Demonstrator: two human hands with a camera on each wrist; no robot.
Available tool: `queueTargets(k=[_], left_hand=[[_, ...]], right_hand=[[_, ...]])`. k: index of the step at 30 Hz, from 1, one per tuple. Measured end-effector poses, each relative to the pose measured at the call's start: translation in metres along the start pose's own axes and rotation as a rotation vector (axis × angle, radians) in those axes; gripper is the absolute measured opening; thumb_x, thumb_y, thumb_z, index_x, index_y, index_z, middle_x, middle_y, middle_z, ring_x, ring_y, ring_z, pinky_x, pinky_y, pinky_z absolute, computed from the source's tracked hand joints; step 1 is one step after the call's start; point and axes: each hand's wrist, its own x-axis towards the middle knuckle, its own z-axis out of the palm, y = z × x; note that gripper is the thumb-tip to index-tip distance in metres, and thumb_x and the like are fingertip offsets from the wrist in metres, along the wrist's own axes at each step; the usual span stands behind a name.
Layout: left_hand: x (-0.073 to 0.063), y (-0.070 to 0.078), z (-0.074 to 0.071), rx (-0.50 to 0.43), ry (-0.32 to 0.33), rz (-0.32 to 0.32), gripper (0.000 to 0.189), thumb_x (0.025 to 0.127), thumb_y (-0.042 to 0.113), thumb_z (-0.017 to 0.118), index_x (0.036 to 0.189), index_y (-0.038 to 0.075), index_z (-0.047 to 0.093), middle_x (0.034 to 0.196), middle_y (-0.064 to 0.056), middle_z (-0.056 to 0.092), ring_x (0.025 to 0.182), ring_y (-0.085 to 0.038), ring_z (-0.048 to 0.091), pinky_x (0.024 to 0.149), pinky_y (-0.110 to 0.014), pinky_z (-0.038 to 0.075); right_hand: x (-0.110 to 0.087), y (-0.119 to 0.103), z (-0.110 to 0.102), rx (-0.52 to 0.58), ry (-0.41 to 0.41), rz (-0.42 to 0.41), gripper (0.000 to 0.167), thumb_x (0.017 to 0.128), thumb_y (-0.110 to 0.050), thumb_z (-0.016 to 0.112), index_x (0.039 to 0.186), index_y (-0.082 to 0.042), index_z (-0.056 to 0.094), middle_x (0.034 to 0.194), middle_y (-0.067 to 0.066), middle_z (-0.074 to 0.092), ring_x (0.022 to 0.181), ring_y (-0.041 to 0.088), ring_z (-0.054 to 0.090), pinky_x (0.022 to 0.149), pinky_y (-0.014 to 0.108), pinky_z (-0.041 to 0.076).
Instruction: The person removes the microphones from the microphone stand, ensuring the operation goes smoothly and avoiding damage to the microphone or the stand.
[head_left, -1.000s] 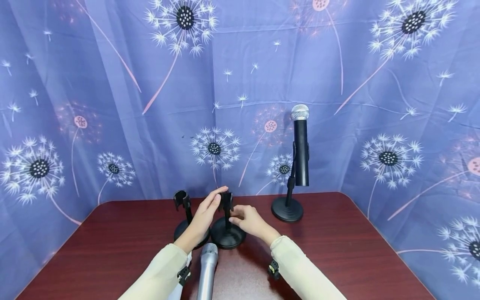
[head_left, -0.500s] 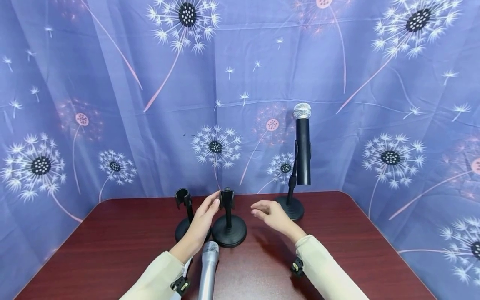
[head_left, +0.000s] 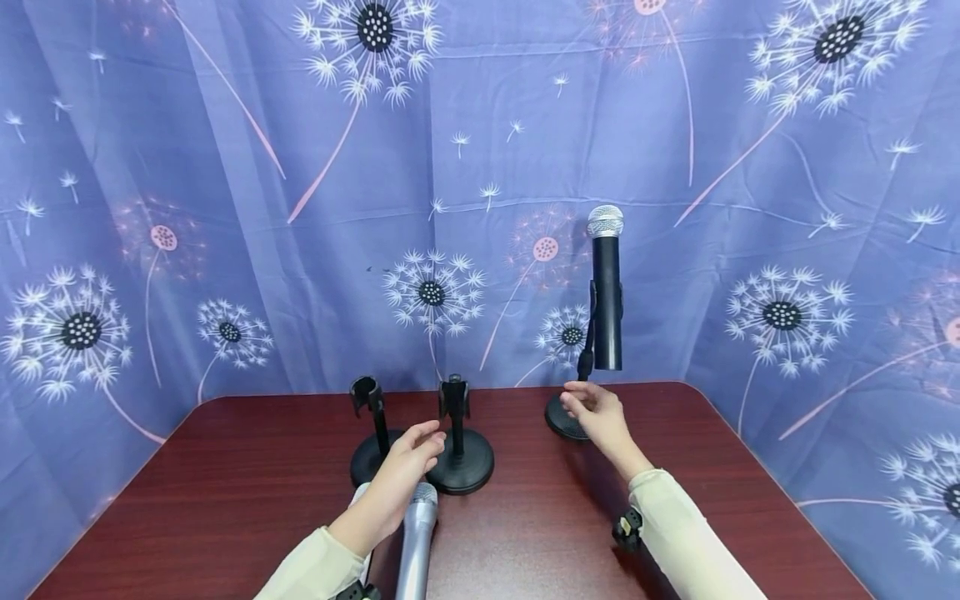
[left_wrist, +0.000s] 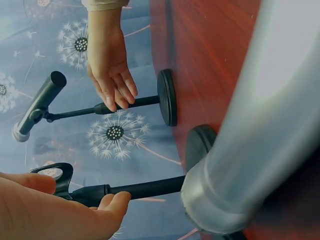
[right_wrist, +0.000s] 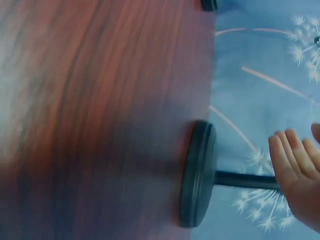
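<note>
In head view, the left hand (head_left: 403,470) is held loose-fingered at seven o'clock, near the middle stand (head_left: 461,463); the right hand (head_left: 602,421), fingers relaxed, at four, below the black microphone (head_left: 607,304).

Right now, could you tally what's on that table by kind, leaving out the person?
Stands, namely left stand, middle stand, right stand: 3
Microphones, namely black microphone, silver microphone: 2
White thing, mostly hidden, kind unclear: 1
Total: 6

From the left hand (head_left: 400,477), the left stand (head_left: 366,462) blocks eleven o'clock, the middle stand (head_left: 467,468) two, a silver microphone (head_left: 416,542) five. Table (head_left: 525,500) lies free at three from the middle stand; a black microphone (head_left: 606,300) bars twelve from the right hand (head_left: 602,418).
</note>
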Motion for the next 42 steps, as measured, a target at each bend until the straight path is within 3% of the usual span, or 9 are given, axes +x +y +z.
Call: queueTargets(k=[4,7,10,15,23,29,36,42], left_hand=[[-0.004,-0.004,-0.003,0.002,-0.023,-0.015,0.049,0.098,0.009,0.044,0.141,-0.01,0.032,0.138,-0.03,0.044,0.13,-0.042,0.038,0.105,-0.052,0.034],[-0.006,-0.005,-0.005,0.005,-0.032,-0.014,0.047,0.099,0.009,0.044,0.14,-0.011,0.034,0.137,-0.031,0.044,0.128,-0.043,0.041,0.105,-0.052,0.035],[-0.008,-0.006,-0.006,0.006,-0.041,-0.017,0.045,0.099,0.008,0.043,0.139,-0.011,0.035,0.137,-0.031,0.044,0.126,-0.043,0.042,0.104,-0.052,0.035],[-0.01,-0.01,-0.008,-0.005,-0.062,-0.011,0.043,0.099,0.008,0.042,0.137,-0.012,0.035,0.136,-0.033,0.043,0.126,-0.044,0.043,0.104,-0.052,0.035],[-0.013,-0.012,-0.012,-0.003,-0.063,-0.016,0.043,0.099,0.008,0.042,0.137,-0.011,0.037,0.136,-0.031,0.044,0.125,-0.044,0.044,0.104,-0.053,0.036],[-0.013,-0.015,-0.015,-0.015,-0.08,-0.023,0.044,0.099,0.009,0.043,0.137,-0.012,0.037,0.136,-0.032,0.043,0.125,-0.044,0.043,0.104,-0.053,0.035],[-0.014,-0.018,-0.016,-0.021,-0.092,-0.036,0.043,0.099,0.008,0.043,0.135,-0.013,0.039,0.136,-0.033,0.044,0.124,-0.043,0.046,0.104,-0.052,0.036],[-0.014,-0.02,-0.018,-0.02,-0.099,-0.052,0.042,0.098,0.008,0.045,0.134,-0.013,0.041,0.135,-0.03,0.046,0.122,-0.041,0.048,0.103,-0.052,0.037]], right_hand=[[0.001,0.006,-0.007,-0.075,0.151,0.03,0.02,0.088,0.0,0.066,0.106,0.011,0.066,0.088,0.025,0.069,0.07,0.02,0.069,0.06,0.014,0.051],[0.002,0.011,-0.011,-0.162,0.227,0.044,0.019,0.087,0.0,0.068,0.104,0.007,0.068,0.088,0.023,0.07,0.073,0.022,0.069,0.06,0.01,0.047],[0.005,0.016,-0.014,-0.249,0.248,0.058,0.018,0.087,-0.003,0.068,0.104,0.005,0.069,0.091,0.021,0.071,0.08,0.027,0.07,0.063,0.01,0.044],[0.011,0.028,-0.018,-0.287,0.214,0.11,0.024,0.089,-0.008,0.068,0.109,0.004,0.067,0.1,0.02,0.07,0.093,0.032,0.068,0.07,0.014,0.045],[0.019,0.039,-0.022,-0.139,0.075,0.156,0.033,0.092,-0.005,0.064,0.121,0.01,0.059,0.115,0.026,0.064,0.109,0.036,0.061,0.078,0.009,0.043],[0.024,0.039,-0.02,-0.117,0.021,0.168,0.035,0.093,-0.006,0.062,0.122,0.013,0.056,0.116,0.031,0.061,0.111,0.038,0.058,0.077,0.008,0.041],[0.029,0.041,-0.016,-0.174,0.034,0.132,0.031,0.093,-0.007,0.063,0.115,0.014,0.059,0.111,0.031,0.063,0.107,0.038,0.061,0.086,0.029,0.049],[0.033,0.045,-0.015,-0.221,0.035,0.066,0.025,0.092,-0.008,0.065,0.108,0.011,0.065,0.103,0.028,0.067,0.1,0.038,0.065,0.082,0.039,0.053]])
